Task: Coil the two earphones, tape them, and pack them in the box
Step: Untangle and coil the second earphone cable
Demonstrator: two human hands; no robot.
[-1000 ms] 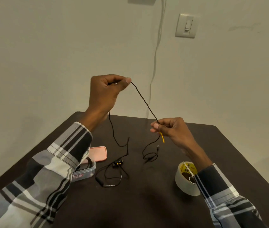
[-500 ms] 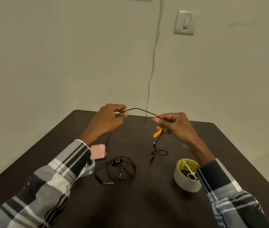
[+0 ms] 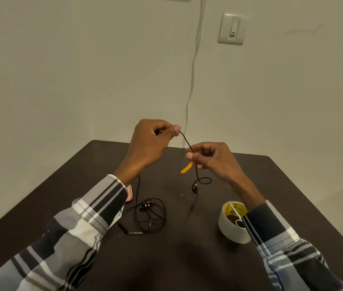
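A black earphone cable (image 3: 186,141) runs taut between my hands above the dark table (image 3: 187,259). My left hand (image 3: 150,141) pinches it between thumb and forefinger, raised a little higher. My right hand (image 3: 210,158) pinches the cable where a yellow strap (image 3: 187,167) hangs from it. Below that hand the cable's end curls in a small loop (image 3: 203,181). The rest of the cable drops from my left wrist to a loose tangle with yellow-and-black earbuds (image 3: 147,205) on the table.
A roll of clear tape (image 3: 232,229) with small scissors lying across it stands by my right sleeve. A pink lid (image 3: 129,195) peeks out beside my left sleeve; the box is hidden behind that sleeve. The wall is close behind the table.
My left hand came down from high above the table, then rose slightly and closed in on my right hand. The cable span between them has shortened, and the tangle on the table has loosened.
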